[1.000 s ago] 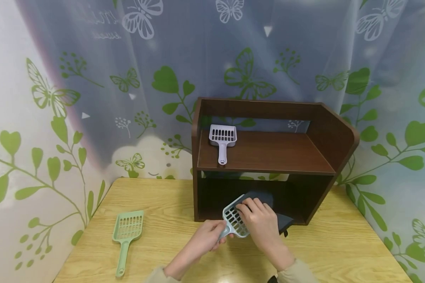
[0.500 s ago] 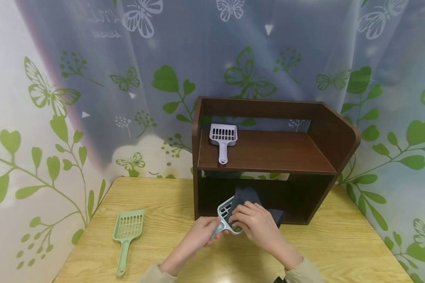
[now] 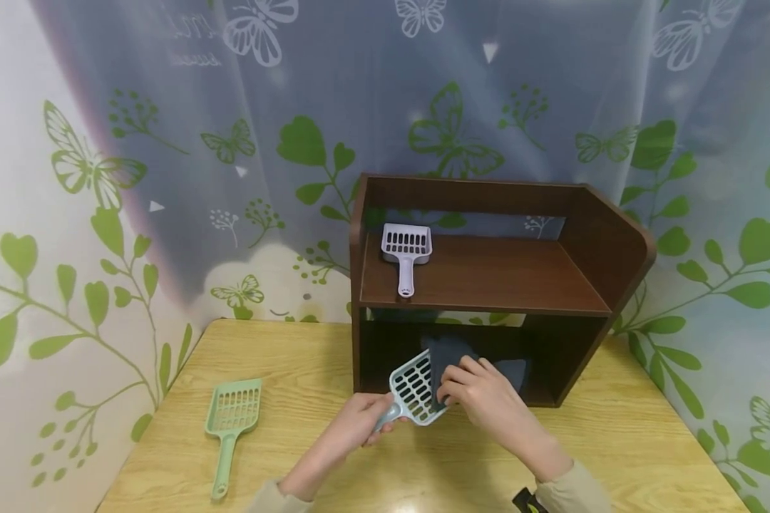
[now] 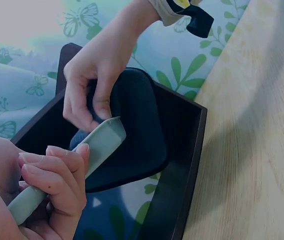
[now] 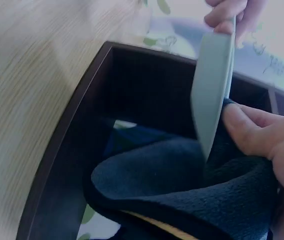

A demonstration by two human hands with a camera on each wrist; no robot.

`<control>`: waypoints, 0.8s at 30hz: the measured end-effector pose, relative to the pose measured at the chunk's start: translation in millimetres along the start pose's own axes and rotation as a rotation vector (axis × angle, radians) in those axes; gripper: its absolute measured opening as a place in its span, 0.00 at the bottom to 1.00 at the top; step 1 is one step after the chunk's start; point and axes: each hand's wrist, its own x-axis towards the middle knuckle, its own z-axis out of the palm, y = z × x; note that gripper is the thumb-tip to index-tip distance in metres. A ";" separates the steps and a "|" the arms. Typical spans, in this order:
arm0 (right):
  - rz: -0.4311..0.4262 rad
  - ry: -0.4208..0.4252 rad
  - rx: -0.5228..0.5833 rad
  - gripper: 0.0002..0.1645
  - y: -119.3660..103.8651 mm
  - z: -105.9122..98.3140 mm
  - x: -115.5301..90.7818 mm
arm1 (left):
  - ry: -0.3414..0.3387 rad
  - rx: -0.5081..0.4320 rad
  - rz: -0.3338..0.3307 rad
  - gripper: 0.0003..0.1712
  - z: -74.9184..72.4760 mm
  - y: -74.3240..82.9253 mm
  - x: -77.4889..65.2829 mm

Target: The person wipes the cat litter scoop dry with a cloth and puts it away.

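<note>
Wiping looks midway: before the shelf point(image 3: 488, 267), left fingers point(image 4: 57, 167) grip the blue scoop point(image 5: 209, 87), right fingers point(image 3: 455, 379) pinch cloth point(image 3: 449, 349) against it. Shelved purple scoop point(image 3: 406, 257) seems done; green scoop point(image 3: 229, 430), on the tabletop point(image 3: 301, 363), seems left.

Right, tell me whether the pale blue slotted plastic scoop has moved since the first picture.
Yes: the pale blue scoop has shifted slightly left in the head view, judged against the dark brown wooden shelf.

Pale blue scoop point(image 3: 414, 391), navy cloth point(image 3: 450, 358), green scoop point(image 3: 231, 427), lilac scoop point(image 3: 407, 256), brown shelf point(image 3: 494, 274), green leaf-patterned curtain point(image 3: 303, 140)
</note>
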 end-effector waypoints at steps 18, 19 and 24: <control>0.087 0.125 -0.056 0.14 7.7 10.4 -5.8 | -0.093 0.030 0.002 0.22 6.9 0.6 -5.9; 0.095 0.122 -0.069 0.13 8.0 11.1 -4.3 | -0.095 0.028 0.001 0.21 8.8 0.4 -6.1; 0.119 0.129 -0.069 0.14 10.0 10.1 -2.2 | -0.060 0.025 -0.006 0.21 11.6 -1.7 -4.3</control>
